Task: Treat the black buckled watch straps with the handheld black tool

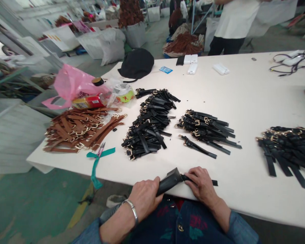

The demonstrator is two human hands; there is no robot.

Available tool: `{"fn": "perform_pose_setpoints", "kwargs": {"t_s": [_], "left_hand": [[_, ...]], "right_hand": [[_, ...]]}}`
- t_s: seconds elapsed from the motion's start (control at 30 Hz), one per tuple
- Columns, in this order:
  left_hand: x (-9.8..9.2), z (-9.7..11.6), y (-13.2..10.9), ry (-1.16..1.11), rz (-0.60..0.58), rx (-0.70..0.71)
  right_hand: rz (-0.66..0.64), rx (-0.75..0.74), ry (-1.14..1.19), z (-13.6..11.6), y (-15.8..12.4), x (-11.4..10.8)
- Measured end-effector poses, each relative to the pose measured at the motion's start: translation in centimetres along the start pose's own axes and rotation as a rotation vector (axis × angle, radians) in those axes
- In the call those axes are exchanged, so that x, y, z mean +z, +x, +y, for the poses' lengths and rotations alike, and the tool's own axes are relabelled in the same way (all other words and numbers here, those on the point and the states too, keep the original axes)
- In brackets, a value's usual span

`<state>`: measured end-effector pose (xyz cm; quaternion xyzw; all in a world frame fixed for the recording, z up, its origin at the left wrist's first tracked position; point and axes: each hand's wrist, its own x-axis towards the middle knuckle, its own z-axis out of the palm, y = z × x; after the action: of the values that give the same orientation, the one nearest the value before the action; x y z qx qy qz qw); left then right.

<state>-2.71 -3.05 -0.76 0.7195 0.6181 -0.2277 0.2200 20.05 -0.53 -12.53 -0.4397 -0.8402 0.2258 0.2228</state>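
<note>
My left hand (145, 196) is wrapped round a dark tube-shaped tool with a wide, flattened nozzle (169, 181), which points up and to the right. A grey ribbed hose (113, 210) shows beside my left wrist. My right hand (200, 184) pinches a black strap (214, 183) at the table's front edge. One end of that strap reaches the nozzle's mouth, and the other sticks out past my fingers. Beyond my hands lie a pile of black buckled straps (149, 125), a smaller pile of them (205, 127), and one separate strap (198, 146).
More black straps (287, 145) lie at the right. Brown straps (78, 130), a pink bag (71, 84) and a teal ribbon (95, 167) occupy the left of the white table (244, 91). A black cap (138, 63) sits farther back. A person (235, 23) stands across the table.
</note>
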Motion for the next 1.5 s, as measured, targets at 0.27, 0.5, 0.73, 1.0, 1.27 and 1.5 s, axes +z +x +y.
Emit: {"fn": "perform_pose_setpoints", "kwargs": {"t_s": [0.27, 0.5, 0.73, 1.0, 1.27, 1.5], "left_hand": [[0.0, -0.9, 0.0, -0.004, -0.026, -0.012], [-1.0, -0.5, -0.3, 0.001, -0.024, 0.054], [-1.3, 0.9, 1.2, 0.033, 0.002, 0.090], [-0.7, -0.5, 1.0, -0.078, -0.018, -0.003], [-0.3, -0.7, 1.0, -0.114, -0.027, -0.004], [-0.4, -0.6, 1.1, -0.135, -0.041, -0.015]], "right_hand": [[0.024, -0.017, 0.025, 0.8, -0.4, 0.3], [-0.021, 0.000, 0.061, 1.1, -0.2, 0.1], [-0.034, -0.008, 0.079, 1.4, 0.0, 0.1], [-0.028, 0.012, 0.170, 1.2, -0.2, -0.7], [-0.076, 0.141, -0.073, 2.5, -2.8, -3.2], [-0.051, 0.094, -0.053, 0.9, -1.7, -2.6]]}}
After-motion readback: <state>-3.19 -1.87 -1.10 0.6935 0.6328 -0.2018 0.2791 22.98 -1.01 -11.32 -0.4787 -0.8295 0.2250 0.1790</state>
